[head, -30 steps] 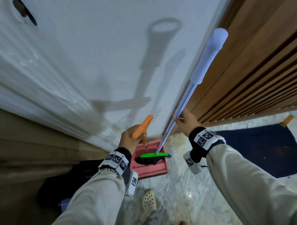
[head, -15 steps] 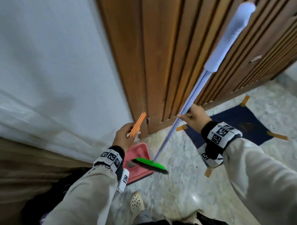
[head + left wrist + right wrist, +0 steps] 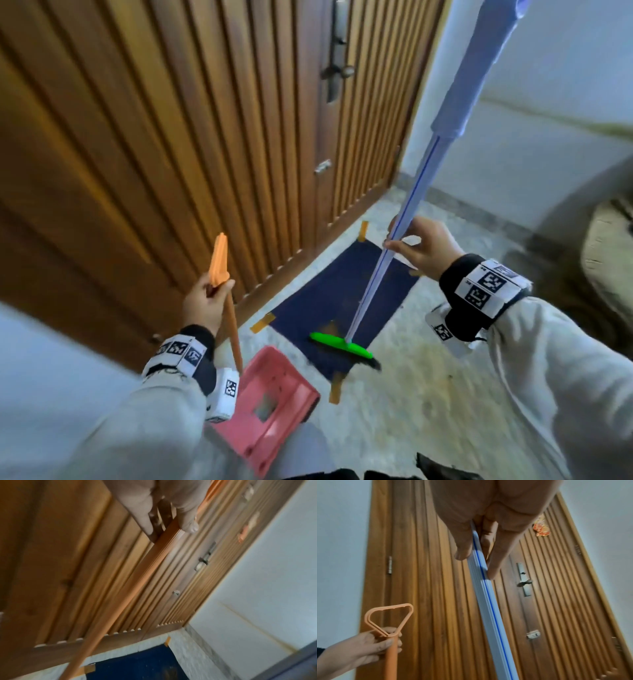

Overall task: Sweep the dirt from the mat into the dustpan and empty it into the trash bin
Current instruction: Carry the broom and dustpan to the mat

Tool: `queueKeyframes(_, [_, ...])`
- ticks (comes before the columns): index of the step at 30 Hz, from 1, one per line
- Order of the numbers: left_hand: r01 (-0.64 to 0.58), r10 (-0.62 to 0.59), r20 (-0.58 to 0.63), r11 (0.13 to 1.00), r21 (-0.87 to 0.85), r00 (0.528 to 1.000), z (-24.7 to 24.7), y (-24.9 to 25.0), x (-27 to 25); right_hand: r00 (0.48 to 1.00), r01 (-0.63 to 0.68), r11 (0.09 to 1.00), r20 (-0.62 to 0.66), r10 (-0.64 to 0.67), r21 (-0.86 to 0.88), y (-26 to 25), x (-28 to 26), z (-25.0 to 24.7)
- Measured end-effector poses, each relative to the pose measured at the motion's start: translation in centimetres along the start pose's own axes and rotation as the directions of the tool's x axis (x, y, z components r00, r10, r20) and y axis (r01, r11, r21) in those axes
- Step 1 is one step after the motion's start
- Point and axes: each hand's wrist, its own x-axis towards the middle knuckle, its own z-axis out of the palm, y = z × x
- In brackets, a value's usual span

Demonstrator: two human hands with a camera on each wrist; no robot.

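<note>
A dark blue mat (image 3: 346, 301) lies taped to the floor before a wooden door; brown dirt specks show on it near the broom head. My right hand (image 3: 416, 248) grips the white, blue-striped broom pole (image 3: 383, 263) (image 3: 486, 595). The green broom head (image 3: 340, 344) with black bristles sits at the mat's near edge. My left hand (image 3: 205, 301) (image 3: 373, 646) holds the orange dustpan handle (image 3: 221, 263) (image 3: 137, 577) just below its loop grip. The pink dustpan (image 3: 270, 407) hangs near the floor, left of the mat. The trash bin is out of view.
A ribbed wooden door (image 3: 205, 120) with a lever handle (image 3: 337, 72) stands right behind the mat. White walls flank it. The marble floor (image 3: 411, 411) spreads toward me. A tan object (image 3: 609, 253) sits at the far right.
The view has swung right from the white wall to the door and mat. Both hands carried the broom and dustpan along; the broom head now sits on the mat's near edge.
</note>
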Motion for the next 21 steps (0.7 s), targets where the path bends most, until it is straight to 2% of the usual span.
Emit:
queueKeyframes(7, [0.010,-0.002,0.052,0.988,-0.152,0.999,12.8,5.8,2.5,0.989,-0.027,0.993,-0.150,0.009,-0.115,12.1,0.9,-8.5])
queueKeyframes(13, [-0.011,0.027,0.084,0.982,-0.190,0.996,25.0,9.4,8.1,0.997,-0.015,0.978,-0.080,-0.002,-0.210,23.2,5.3,-14.6])
queueKeyframes(17, [-0.022,0.038,0.159,0.995,-0.101,0.987,32.5,11.6,11.5,0.998,-0.057,0.975,-0.040,0.050,-0.213,30.0,9.8,-18.1])
queueKeyframes(21, [0.005,0.002,0.159,0.999,-0.043,0.987,37.6,13.5,13.2,0.997,-0.076,0.975,-0.016,0.074,-0.209,35.2,14.6,-21.0])
